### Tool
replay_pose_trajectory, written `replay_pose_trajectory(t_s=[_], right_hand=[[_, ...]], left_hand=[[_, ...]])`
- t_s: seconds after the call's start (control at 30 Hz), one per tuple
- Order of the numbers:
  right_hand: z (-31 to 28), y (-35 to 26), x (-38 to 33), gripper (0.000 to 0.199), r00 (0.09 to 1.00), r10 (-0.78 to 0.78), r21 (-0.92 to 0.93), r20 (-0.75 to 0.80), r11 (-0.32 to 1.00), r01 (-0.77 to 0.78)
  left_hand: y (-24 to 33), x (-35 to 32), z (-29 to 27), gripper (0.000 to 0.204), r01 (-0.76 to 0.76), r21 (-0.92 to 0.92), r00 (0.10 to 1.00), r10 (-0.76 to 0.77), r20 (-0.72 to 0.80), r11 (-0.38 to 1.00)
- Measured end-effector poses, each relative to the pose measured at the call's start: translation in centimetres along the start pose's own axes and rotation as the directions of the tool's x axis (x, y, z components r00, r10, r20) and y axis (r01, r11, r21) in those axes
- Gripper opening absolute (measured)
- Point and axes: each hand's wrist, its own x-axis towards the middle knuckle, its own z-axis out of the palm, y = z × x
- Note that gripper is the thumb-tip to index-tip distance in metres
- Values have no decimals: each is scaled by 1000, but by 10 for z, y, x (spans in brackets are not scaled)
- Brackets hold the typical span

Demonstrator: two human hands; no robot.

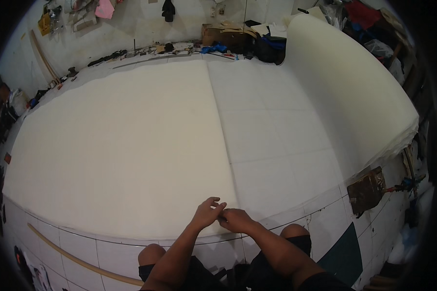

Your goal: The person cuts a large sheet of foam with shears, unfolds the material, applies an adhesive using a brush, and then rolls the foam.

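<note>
A wide cream sheet of cloth-like material (121,145) lies flat on the floor in front of me, its right edge running away from my hands. Beside that edge a thinner, see-through white layer (272,126) covers the tiles and leads up to a large cream roll (354,82) at the right. Over the near right corner of the sheet, my left hand (208,213) has its fingers partly stretched, their tips by my right hand. My right hand (236,221) is closed, fingers curled in. Whatever it may hold is too small and dark to make out.
A long wooden strip (77,254) lies on the tiles at the lower left. To the right are a brown worn box-like object (366,190) and a dark green sheet (344,257). A cardboard box (223,35) and dark bags (267,48) sit along the far wall.
</note>
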Motion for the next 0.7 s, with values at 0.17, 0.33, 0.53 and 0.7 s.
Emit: replay_pose_trajectory(t_s=[0.17,0.33,0.53,0.7], right_hand=[[-3,5,3,23,992,105,126,-65,987,-97],[-2,3,1,23,995,71,160,-63,985,-60],[-6,4,2,22,995,97,59,-26,994,-96],[-2,-3,5,18,997,41,1,-67,999,-41]], left_hand=[[3,3,1,60,-53,-136,997,44,-65,989],[4,1,2,56,-72,-96,991,61,-116,993],[-10,12,10,51,-76,-138,994,63,-94,988],[15,-9,-2,55,-23,-218,992,-4,-123,976]])
